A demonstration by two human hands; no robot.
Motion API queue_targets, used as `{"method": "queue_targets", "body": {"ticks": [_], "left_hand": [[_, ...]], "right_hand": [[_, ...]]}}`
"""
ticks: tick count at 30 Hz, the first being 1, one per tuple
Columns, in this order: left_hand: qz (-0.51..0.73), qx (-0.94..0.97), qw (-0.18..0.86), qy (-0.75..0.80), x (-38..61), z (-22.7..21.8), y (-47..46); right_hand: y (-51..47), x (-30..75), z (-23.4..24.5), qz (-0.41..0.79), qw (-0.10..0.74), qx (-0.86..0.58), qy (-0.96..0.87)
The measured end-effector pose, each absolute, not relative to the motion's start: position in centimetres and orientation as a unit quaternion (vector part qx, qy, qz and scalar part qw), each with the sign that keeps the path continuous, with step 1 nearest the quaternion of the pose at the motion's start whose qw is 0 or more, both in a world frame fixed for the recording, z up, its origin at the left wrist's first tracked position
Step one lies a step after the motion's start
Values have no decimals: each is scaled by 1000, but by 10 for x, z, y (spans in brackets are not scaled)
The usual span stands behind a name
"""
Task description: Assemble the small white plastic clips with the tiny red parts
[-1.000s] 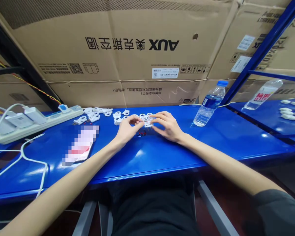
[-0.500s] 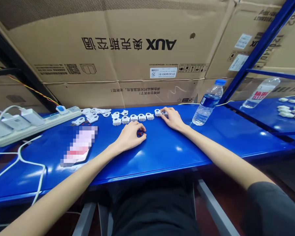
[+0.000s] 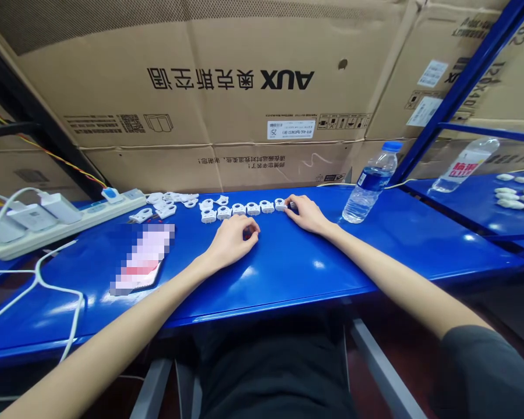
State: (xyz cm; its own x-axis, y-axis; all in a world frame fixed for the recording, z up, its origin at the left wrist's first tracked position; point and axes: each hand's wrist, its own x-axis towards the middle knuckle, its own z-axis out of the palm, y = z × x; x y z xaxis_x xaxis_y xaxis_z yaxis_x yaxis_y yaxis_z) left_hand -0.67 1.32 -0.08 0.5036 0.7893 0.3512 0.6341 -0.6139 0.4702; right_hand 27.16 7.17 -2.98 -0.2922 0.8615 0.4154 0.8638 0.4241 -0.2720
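Left grip (image 3: 232, 241) curled, fingertips pinched together, right grip (image 3: 308, 214) palm-down, fingers reaching further forward

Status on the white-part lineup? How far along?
Done: a row of white parts, about six, sits toward the back of the bench. In hand: right hand touches the row's right end; left hand is curled over a small red piece, mostly hidden. Remaining: a loose pile of white parts lies by the power strip.
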Motion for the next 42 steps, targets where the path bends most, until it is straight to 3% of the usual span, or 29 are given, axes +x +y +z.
{"method": "queue_targets", "body": {"ticks": [15,42], "left_hand": [[328,824,166,430,-6,-2,13],[341,813,178,438,-5,3,12]], "right_hand": [[63,272,-21,14,228,-547,-805],[57,254,-19,-35,289,-485,-825]]}}
